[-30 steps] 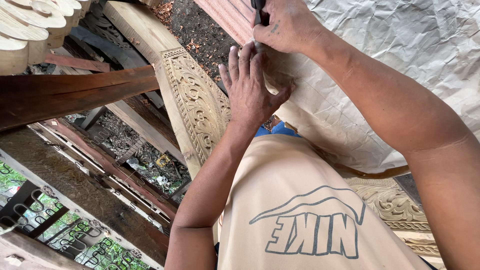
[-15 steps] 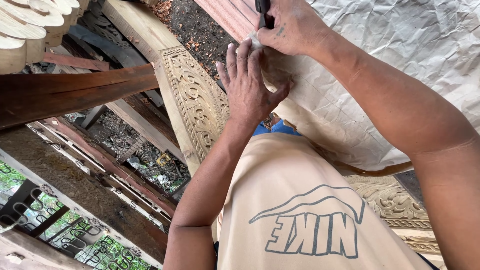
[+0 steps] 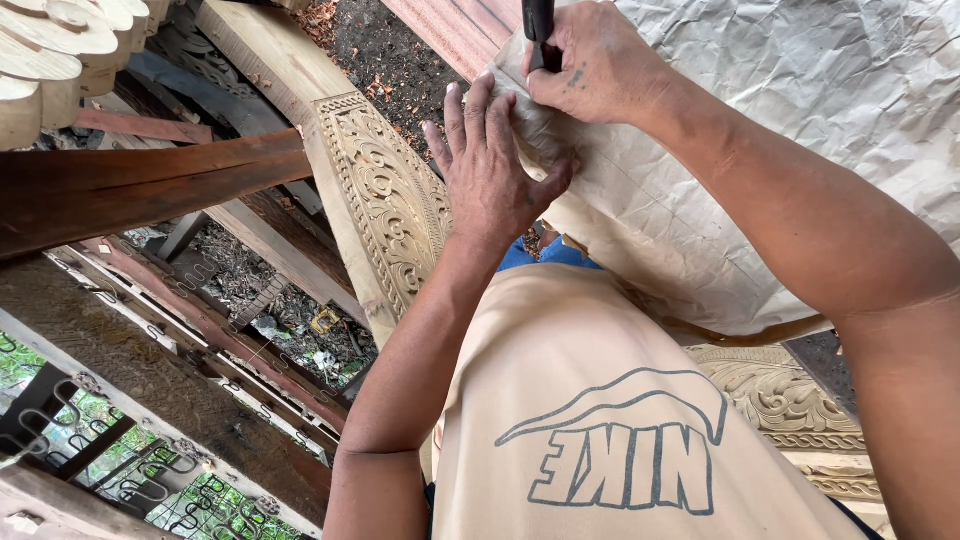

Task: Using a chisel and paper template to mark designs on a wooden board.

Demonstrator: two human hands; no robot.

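My left hand [image 3: 495,175] lies flat with fingers spread on the lower edge of a large crumpled sheet of brown paper [image 3: 800,110], pressing it down. My right hand [image 3: 590,60] is closed around a dark marker pen [image 3: 538,25], its tip on the paper just above my left fingers. The paper covers a wooden piece. Beside it to the left lies a carved wooden panel [image 3: 385,200] with scroll ornament.
Dark wooden beams [image 3: 140,190] and boards cross the left side. Scalloped pale wood pieces [image 3: 60,50] are stacked at the top left. More carved wood [image 3: 780,400] shows at the lower right. Debris-strewn ground [image 3: 300,330] lies below.
My right hand with the pen has shifted slightly along the paper's edge. My left hand stays flat on the paper.
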